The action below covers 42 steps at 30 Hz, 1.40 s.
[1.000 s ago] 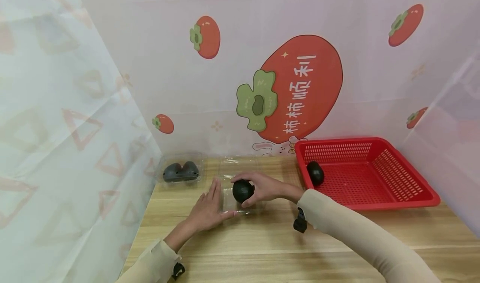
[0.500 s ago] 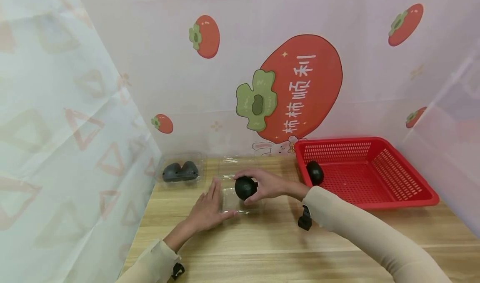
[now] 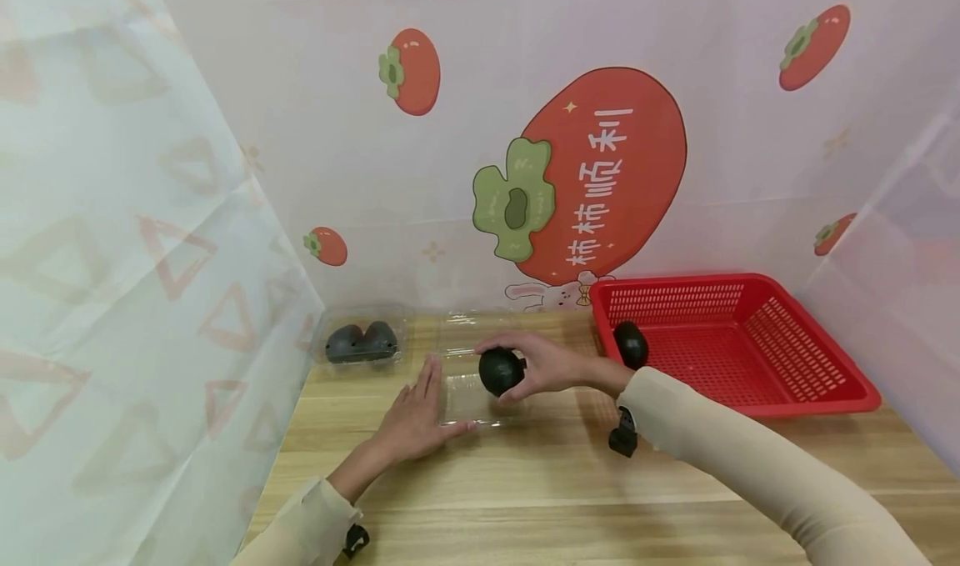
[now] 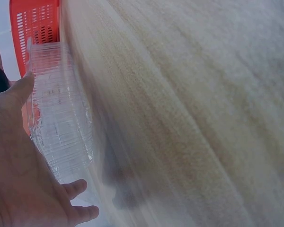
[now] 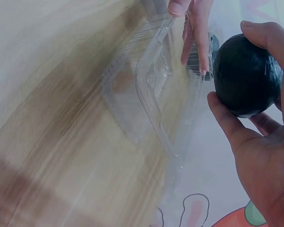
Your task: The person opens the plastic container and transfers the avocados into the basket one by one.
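From the head: grips a dark fruit [image 3: 499,372] in the right hand [image 3: 550,364], between thumb and fingers, above an open clear box [image 3: 461,398] on the wooden bench [image 3: 480,499]. Spreads the left hand [image 3: 412,422] round the near left corner of that box, with fingers straight. To the right, a red basket [image 3: 720,366], with another fruit [image 3: 631,345] against its left wall; at back left, a second box [image 3: 367,314] with two fruits [image 3: 362,343] inside.

From the left wrist: shows the left thumb at the rim of the open clear box, too close to tell whether touching, and at the left edge just a sliver of the dark fruit.

From the right wrist: shows the dark fruit clasped on opposite sides, apart from the rim.
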Motion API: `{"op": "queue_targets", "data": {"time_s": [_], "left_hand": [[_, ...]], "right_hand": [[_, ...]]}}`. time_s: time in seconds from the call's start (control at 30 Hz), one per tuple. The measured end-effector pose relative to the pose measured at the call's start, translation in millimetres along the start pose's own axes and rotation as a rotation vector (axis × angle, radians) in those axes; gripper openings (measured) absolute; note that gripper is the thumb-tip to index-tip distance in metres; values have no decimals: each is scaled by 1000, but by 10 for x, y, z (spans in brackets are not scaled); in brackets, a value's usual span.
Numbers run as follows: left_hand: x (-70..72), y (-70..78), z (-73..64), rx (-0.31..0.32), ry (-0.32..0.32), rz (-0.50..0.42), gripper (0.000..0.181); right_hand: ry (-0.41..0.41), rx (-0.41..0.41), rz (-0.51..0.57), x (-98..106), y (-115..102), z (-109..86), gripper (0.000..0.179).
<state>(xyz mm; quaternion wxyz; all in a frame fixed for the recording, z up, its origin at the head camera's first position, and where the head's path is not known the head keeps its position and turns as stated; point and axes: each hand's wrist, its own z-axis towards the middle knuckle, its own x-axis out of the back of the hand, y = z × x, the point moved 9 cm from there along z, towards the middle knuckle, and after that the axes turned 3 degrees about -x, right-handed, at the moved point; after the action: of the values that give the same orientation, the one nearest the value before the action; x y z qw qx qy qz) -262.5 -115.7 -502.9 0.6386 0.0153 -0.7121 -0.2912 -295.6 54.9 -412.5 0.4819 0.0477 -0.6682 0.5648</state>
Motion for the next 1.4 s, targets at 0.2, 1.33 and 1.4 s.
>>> {"op": "queue_targets", "data": {"time_s": [0.2,1.33,1.4], "left_hand": [[-8,-7,7,-1,-2,6,124],[-13,-5,-11,10,-1,-16,124],[-13,-4,-13,9,-3,-17,123]], "right_hand": [[-2,-5,-2,52,-7,-54,71],[105,-134,-114,621,187,-491,74],[108,-132,-119,660,187,-516,74]]}}
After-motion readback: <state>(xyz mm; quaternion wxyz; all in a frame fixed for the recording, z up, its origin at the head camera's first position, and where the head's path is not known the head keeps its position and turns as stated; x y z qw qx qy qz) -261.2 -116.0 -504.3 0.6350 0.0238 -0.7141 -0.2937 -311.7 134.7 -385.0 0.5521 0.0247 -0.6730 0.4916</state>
